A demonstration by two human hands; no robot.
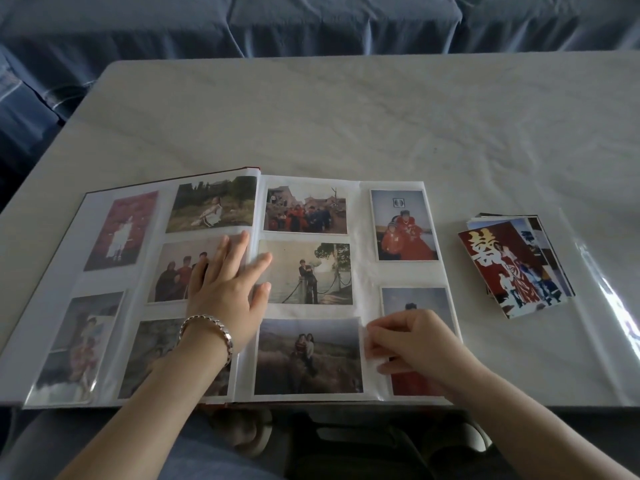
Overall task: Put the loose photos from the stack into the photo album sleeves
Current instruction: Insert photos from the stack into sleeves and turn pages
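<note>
Done: 10 photos (308,273) sleeved.
Remaining: stack (512,268) beside album (363,271).
Fingers: my left hand (225,289) spread flat; right hand (415,344) pinching sleeve edge (366,344).

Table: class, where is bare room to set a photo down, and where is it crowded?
Free: the table strip between the photo album and the photo stack, and the wide stretch beyond the album towards the sofa. Crowded: the near edge, filled by the album.

pale table (346,109) | blue-draped sofa (311,22) behind | perhaps slippers (249,431) below
</note>
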